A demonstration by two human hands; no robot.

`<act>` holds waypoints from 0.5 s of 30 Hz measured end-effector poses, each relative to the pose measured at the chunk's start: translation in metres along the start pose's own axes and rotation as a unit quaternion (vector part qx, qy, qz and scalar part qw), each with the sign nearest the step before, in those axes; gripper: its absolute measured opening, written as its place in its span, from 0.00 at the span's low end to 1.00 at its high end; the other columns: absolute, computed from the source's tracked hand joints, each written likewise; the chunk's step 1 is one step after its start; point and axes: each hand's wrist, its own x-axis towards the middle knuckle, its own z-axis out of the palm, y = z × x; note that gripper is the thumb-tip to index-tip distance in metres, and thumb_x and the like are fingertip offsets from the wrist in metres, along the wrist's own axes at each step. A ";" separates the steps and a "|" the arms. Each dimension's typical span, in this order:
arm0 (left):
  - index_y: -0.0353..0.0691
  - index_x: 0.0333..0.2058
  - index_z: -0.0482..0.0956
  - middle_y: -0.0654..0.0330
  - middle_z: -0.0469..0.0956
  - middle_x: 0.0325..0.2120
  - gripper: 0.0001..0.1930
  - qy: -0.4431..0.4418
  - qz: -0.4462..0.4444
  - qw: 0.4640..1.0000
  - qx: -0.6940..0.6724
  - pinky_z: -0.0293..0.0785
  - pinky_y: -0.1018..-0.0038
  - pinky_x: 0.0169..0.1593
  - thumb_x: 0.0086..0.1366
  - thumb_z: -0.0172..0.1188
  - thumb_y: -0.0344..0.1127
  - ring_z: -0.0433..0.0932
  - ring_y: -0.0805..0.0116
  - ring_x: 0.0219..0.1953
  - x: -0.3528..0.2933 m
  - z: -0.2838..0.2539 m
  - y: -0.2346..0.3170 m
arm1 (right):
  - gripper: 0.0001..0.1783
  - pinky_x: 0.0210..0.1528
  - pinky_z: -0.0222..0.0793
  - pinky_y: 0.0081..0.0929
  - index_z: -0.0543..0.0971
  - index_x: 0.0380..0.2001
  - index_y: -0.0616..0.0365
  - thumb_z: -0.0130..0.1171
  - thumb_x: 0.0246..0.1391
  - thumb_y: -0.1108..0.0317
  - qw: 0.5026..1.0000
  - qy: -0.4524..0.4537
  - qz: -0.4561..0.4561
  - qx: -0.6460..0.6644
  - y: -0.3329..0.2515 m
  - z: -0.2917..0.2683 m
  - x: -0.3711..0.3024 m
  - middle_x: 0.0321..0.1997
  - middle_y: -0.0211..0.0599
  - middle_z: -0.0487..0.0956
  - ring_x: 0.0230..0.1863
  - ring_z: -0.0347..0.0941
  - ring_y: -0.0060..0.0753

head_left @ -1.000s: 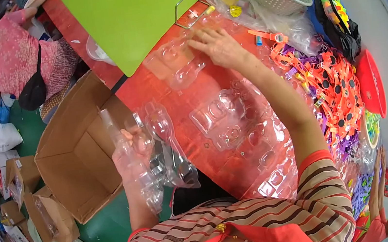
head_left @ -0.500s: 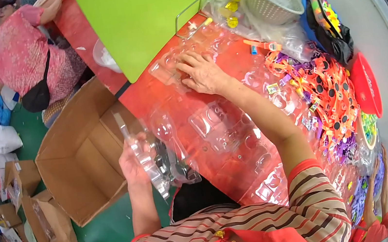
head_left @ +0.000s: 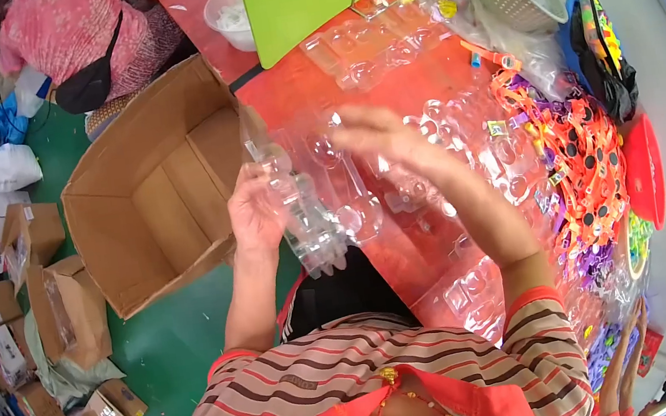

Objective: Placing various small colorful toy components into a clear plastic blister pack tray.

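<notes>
Clear plastic blister shells (head_left: 311, 232), bunched together, sat just left of frame centre, gripped in the left hand (head_left: 256, 210), fingers curled round them. Right hand (head_left: 387, 140) was open, fingers extended and blurred, by the upper end of another blister shell (head_left: 364, 216); couldn't tell if touching. More clear shells (head_left: 370, 39) lay on the red table (head_left: 276, 97), upper centre. Open cardboard box (head_left: 115, 245) left of centre. Green board (head_left: 314, 0) top centre. Orange straps (head_left: 584, 166) heaped at right, beside a red basin (head_left: 643, 159). Co-worker in pink (head_left: 71, 36), upper left.

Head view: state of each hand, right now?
Left hand: closed, holding clear plastic shells.
Right hand: open, blurred; cannot tell whether it touches any plastic.
</notes>
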 end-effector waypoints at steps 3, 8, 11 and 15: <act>0.38 0.33 0.75 0.54 0.78 0.40 0.06 0.055 0.038 0.995 0.075 0.79 0.61 0.37 0.55 0.55 0.24 0.78 0.58 0.36 -0.010 0.013 -0.001 | 0.17 0.44 0.71 0.24 0.79 0.46 0.61 0.61 0.57 0.63 0.978 -0.100 -0.023 0.180 0.022 0.027 -0.002 0.41 0.34 0.82 0.42 0.76 0.24; 0.38 0.37 0.78 0.46 0.78 0.48 0.08 0.114 0.134 0.984 0.017 0.76 0.56 0.42 0.59 0.54 0.30 0.79 0.50 0.41 -0.029 -0.002 0.051 | 0.14 0.44 0.74 0.26 0.77 0.47 0.64 0.57 0.58 0.76 0.951 0.046 -0.164 0.258 -0.017 0.024 -0.013 0.40 0.37 0.83 0.40 0.78 0.27; 0.38 0.36 0.77 0.45 0.78 0.48 0.08 0.104 0.163 0.981 0.029 0.75 0.55 0.45 0.59 0.53 0.29 0.79 0.48 0.42 -0.039 -0.022 0.076 | 0.13 0.47 0.73 0.31 0.78 0.47 0.56 0.57 0.58 0.74 0.867 0.157 -0.414 -0.230 0.002 0.029 0.017 0.43 0.39 0.81 0.45 0.77 0.39; 0.38 0.33 0.75 0.44 0.78 0.45 0.05 0.132 0.156 0.978 0.041 0.77 0.55 0.43 0.58 0.51 0.27 0.80 0.47 0.42 -0.055 -0.019 0.077 | 0.19 0.51 0.69 0.36 0.77 0.46 0.55 0.58 0.48 0.73 0.739 0.107 -0.393 -0.537 0.030 0.043 0.039 0.51 0.39 0.75 0.52 0.71 0.44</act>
